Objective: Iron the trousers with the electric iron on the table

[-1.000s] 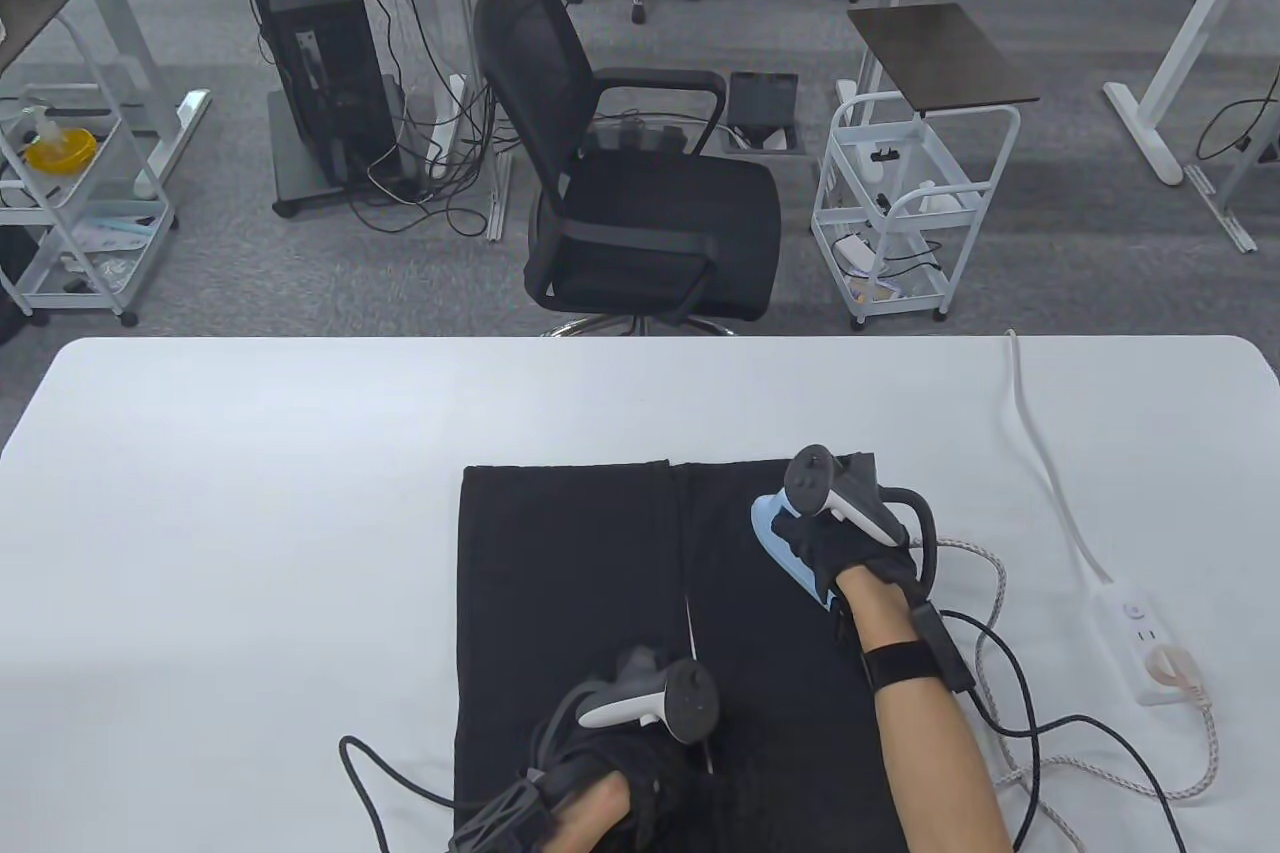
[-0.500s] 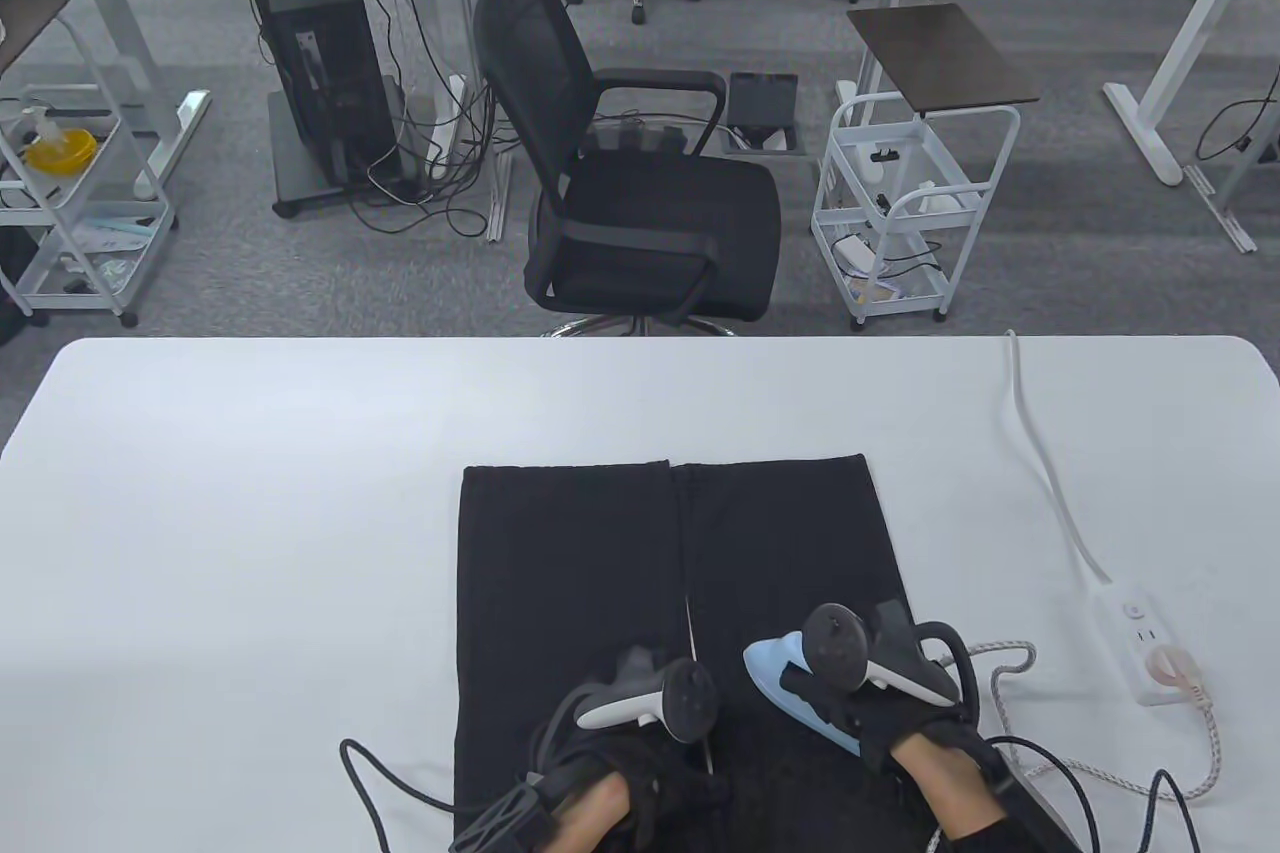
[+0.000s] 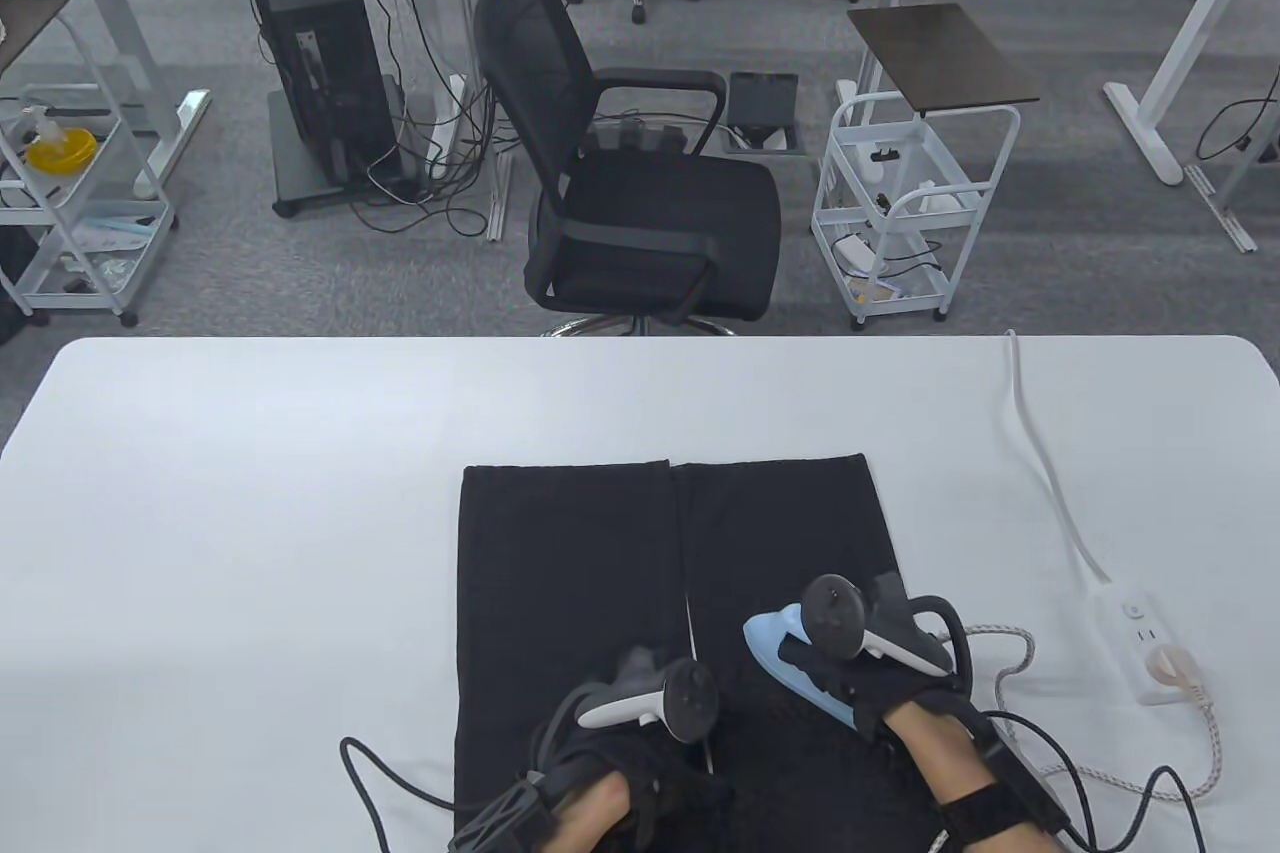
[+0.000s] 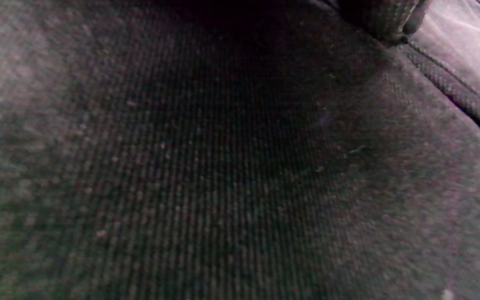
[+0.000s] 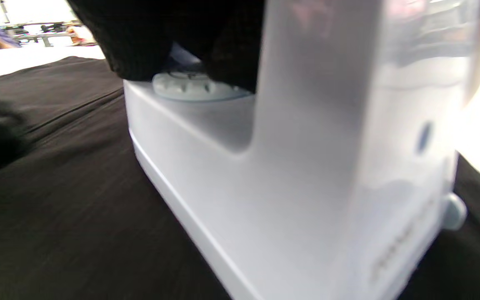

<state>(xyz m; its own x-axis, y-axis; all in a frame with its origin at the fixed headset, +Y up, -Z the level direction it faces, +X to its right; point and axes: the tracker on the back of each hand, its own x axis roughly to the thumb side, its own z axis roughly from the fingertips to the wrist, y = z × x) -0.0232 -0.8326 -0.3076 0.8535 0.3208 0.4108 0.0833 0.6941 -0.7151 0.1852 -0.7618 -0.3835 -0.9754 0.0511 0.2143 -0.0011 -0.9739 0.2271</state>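
The black trousers [image 3: 620, 593] lie flat on the white table [image 3: 250, 493], 2 legs side by side. The left hand [image 3: 640, 753] presses them down, finger posture unclear. The right hand [image 3: 860, 683] grips the iron [image 3: 790, 658] on the right leg; ironing looks midway, left leg likely remaining.

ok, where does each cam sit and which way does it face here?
Table view: above the near edge, looking down and outward over the white table and office; both hands show, left hand, right hand gripping the light-blue electric iron.
Left wrist view: almost against the black woven trousers; a gloved fingertip shows at the top.
Right wrist view: low behind the iron, facing along the trousers; gloved fingers on top.
Shared: the trousers appear in all three; the iron in table and right wrist views.
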